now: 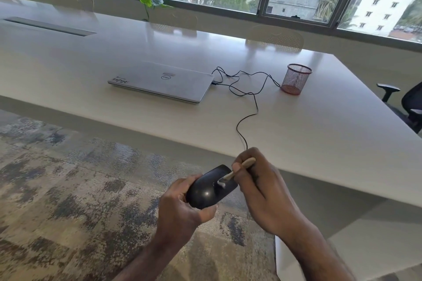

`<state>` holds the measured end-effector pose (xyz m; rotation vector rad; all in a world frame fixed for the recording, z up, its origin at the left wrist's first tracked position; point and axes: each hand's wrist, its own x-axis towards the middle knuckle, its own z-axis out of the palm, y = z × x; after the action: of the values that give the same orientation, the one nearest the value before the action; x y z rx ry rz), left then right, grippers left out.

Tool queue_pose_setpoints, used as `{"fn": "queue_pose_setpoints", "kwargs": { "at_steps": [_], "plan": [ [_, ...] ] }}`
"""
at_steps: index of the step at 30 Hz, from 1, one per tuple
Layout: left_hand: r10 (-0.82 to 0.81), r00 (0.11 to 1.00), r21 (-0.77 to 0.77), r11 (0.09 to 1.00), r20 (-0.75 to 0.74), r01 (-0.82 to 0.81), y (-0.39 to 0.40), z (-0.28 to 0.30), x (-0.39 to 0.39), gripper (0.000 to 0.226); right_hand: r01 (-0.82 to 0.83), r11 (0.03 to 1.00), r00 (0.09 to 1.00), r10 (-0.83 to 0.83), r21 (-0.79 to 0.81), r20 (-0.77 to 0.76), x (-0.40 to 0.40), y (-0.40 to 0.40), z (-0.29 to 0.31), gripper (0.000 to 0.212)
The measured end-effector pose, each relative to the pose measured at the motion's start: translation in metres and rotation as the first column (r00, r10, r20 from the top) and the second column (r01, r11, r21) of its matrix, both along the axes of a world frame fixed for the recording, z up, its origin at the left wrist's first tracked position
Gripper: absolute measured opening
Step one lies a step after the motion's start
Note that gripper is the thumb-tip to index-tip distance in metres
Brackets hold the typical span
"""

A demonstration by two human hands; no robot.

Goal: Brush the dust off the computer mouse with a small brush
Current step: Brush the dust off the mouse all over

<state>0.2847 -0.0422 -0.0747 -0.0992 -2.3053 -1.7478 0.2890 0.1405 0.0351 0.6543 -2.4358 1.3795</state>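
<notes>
A glossy black computer mouse (206,191) is held in the air off the table's near edge, over the carpet. My left hand (180,207) grips it from below and the side, thumb along its lower edge. My right hand (260,187) pinches a small brush with a beige handle (242,166). The brush's white bristles touch the top of the mouse near its middle. The mouse's black cable (249,107) runs up from behind my right hand across the table to the laptop.
A large white table (319,134) carries a closed silver laptop (159,81) and a red mesh pen cup (296,78). A black office chair (406,102) stands at the right. Patterned grey carpet (68,189) lies below. Windows run along the back.
</notes>
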Motion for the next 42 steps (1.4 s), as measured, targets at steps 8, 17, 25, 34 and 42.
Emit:
{"fn": "queue_pose_setpoints", "kwargs": {
  "at_steps": [8,17,25,34,42],
  "plan": [
    [0.03,1.0,0.01,1.0,-0.009,-0.03,0.0,0.001,0.004,0.066,0.046,0.996,0.997,-0.041,0.076,-0.069,0.0,0.003,0.004,0.014],
    [0.033,0.998,-0.001,0.999,-0.059,-0.033,0.0,-0.001,0.006,0.061,0.065,0.993,0.997,-0.069,-0.103,-0.042,0.003,0.004,0.003,0.007],
    [0.025,0.997,0.009,1.0,-0.071,-0.024,0.0,-0.006,0.007,0.062,-0.006,1.0,1.0,0.006,-0.006,0.009,0.009,-0.004,-0.004,0.01],
    [0.01,0.995,0.014,1.0,-0.104,-0.008,-0.001,-0.008,0.012,0.063,0.101,0.995,0.993,-0.101,-0.003,-0.064,0.007,0.006,0.004,0.011],
    [-0.004,0.995,0.045,0.999,-0.101,0.009,0.001,-0.008,0.015,0.06,0.004,0.998,0.999,-0.006,-0.056,-0.031,0.02,-0.005,-0.003,0.009]
  ]
}}
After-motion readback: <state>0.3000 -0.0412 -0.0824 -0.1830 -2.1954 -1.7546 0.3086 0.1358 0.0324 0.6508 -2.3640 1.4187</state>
